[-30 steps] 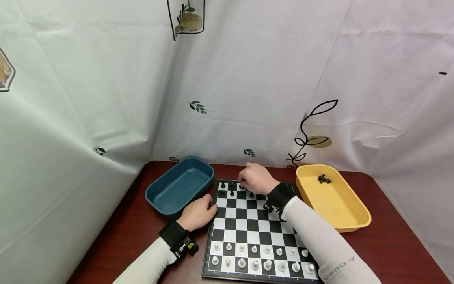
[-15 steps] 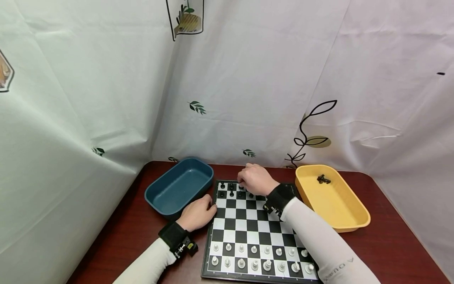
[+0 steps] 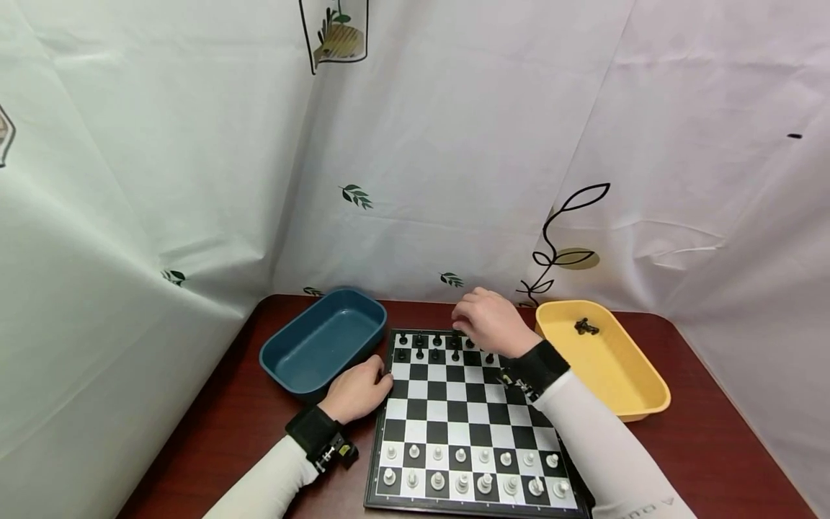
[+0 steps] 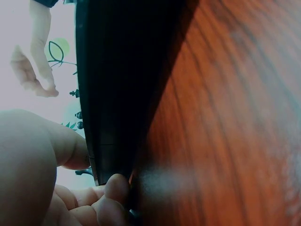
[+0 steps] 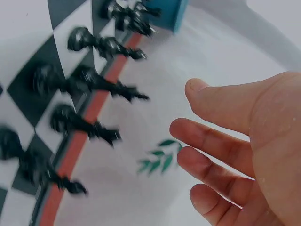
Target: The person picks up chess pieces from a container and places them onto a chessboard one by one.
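A black-and-white chessboard lies on the table, with white chess pieces in two rows along its near side. Black chess pieces stand at the far side. My left hand holds the board's left edge; in the left wrist view its thumb lies on the top and its fingertips are against the side. Over the far edge is my right hand. The right wrist view has its fingers spread with nothing between them, apart from a row of black pieces.
A blue bin stands left of the board, close to the left hand. On the right, a yellow bin holds several black chess pieces. A pale patterned curtain hangs behind the dark red table.
My right hand has come away from a black back-row piece and moved right along the far edge, uncovering more black pieces. The left hand stays at the board's edge.
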A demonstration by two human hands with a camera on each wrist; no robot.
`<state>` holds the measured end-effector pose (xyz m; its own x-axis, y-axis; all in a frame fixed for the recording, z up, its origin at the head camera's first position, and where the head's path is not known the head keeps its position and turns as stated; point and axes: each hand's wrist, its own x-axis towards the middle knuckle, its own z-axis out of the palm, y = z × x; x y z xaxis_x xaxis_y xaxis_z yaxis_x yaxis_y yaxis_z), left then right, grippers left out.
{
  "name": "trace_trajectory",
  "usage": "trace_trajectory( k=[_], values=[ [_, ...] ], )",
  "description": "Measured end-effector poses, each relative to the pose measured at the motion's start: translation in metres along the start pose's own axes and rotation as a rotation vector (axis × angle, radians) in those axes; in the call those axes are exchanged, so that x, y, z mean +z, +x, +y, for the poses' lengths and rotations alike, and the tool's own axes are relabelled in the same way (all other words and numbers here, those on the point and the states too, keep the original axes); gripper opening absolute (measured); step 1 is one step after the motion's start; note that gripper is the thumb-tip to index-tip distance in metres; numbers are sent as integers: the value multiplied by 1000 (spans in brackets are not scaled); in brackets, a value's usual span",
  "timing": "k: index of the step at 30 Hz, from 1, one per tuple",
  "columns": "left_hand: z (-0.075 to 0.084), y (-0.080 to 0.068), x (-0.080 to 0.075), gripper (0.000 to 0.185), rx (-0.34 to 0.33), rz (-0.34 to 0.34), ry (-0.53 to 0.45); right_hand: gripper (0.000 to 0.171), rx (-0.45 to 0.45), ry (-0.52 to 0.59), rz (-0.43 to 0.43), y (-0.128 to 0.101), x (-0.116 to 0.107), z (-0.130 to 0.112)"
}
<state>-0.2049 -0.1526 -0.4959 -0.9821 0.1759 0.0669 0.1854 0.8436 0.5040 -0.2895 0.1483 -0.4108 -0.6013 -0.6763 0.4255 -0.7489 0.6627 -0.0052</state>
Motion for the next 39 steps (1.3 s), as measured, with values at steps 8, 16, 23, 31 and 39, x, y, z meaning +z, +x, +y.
trace_trajectory(
  k=[8,16,23,31,39],
  values=[
    [0,0,0,17,-4,-1,1,11,69,6,45,-21,-16,19],
    [1,0,-2,17,-10,2,5,11,148,11,58,-44,-27,36],
    [0,0,-3,17,-11,4,4,13,254,22,92,-59,-42,48],
    [0,1,-5,18,-11,19,3,12,331,28,123,-73,-51,63],
    [1,-1,-1,17,-17,-8,7,17,380,22,116,-94,-55,79]
  ],
)
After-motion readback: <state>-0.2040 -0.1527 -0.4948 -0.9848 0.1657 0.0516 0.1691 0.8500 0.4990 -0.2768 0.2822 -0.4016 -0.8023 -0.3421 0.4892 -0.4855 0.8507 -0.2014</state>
